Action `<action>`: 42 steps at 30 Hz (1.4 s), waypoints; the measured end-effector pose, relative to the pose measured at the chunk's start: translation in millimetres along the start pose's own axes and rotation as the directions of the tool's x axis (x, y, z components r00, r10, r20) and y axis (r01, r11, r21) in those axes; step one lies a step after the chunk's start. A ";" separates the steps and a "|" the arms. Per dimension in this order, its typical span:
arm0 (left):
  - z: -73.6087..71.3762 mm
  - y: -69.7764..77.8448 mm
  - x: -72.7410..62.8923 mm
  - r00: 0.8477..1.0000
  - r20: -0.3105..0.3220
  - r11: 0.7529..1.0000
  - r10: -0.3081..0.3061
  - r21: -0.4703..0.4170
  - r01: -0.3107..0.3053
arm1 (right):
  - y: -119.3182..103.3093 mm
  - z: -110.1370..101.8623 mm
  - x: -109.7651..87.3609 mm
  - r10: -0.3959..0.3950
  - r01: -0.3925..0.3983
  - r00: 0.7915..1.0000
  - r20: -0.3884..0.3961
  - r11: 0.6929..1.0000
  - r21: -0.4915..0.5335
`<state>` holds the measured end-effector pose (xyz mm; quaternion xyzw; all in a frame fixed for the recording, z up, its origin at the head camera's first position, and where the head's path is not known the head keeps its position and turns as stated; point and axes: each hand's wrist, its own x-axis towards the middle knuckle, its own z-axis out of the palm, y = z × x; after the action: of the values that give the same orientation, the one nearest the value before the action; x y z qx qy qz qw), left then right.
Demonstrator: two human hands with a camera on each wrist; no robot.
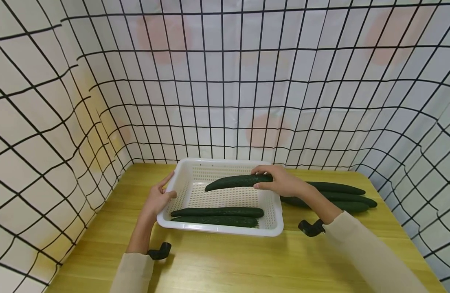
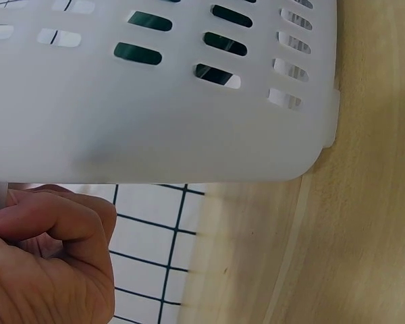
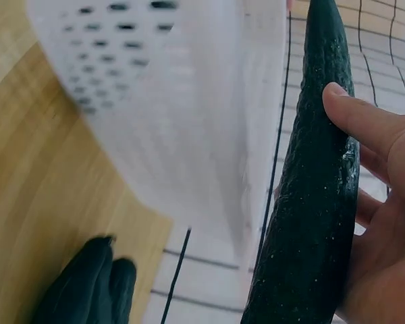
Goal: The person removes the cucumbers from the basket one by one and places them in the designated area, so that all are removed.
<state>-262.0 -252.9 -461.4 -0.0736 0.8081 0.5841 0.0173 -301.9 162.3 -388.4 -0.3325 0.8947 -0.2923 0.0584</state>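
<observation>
At left, the left hand (image 1: 159, 199) pinches the side rim of a white, rectangular, perforated plastic basket (image 1: 219, 229). Inside, two long, dark-green cucumbers (image 1: 217, 212) lie parallel along the near wall. Above the basket, a third long, dark-green cucumber (image 1: 230, 182) is gripped between thumb and fingers by the right hand (image 1: 279, 182). Farther right, more dark-green cucumbers (image 1: 351, 197) lie grouped on the yellowish wooden table (image 1: 225, 264).

From here, the right forearm (image 1: 321, 203) hides part of the cucumber pile (image 1: 351, 197) near the right edge of the worktop (image 1: 225, 262). Right wrist view: basket (image 3: 182, 142) blurred; held cucumber (image 3: 307, 209) cut off at top and bottom.
</observation>
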 end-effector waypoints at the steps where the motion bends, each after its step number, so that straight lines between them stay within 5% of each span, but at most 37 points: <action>1: -0.2 0.2 0.0 1.000 -0.001 1.000 -0.001 0.002 0.001 | 2.8 -1.9 -3.6 0.007 -0.007 1.000 -0.010 1.000 -0.001; 24: -0.3 0.1 -3.3 1.000 0.009 1.000 -0.022 0.006 0.022 | 70.2 -41.8 -98.6 0.190 -0.199 0.970 -0.149 0.979 -0.049; 42: -0.5 1.6 -2.4 0.999 0.026 1.000 -0.019 0.007 0.019 | 108.9 -46.9 -160.8 0.175 -0.205 0.959 -0.221 0.972 -0.118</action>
<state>-259.9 -252.6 -459.4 -0.0737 0.8091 0.5820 0.0337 -252.9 352.4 -425.5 -0.2154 0.9419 -0.2556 -0.0316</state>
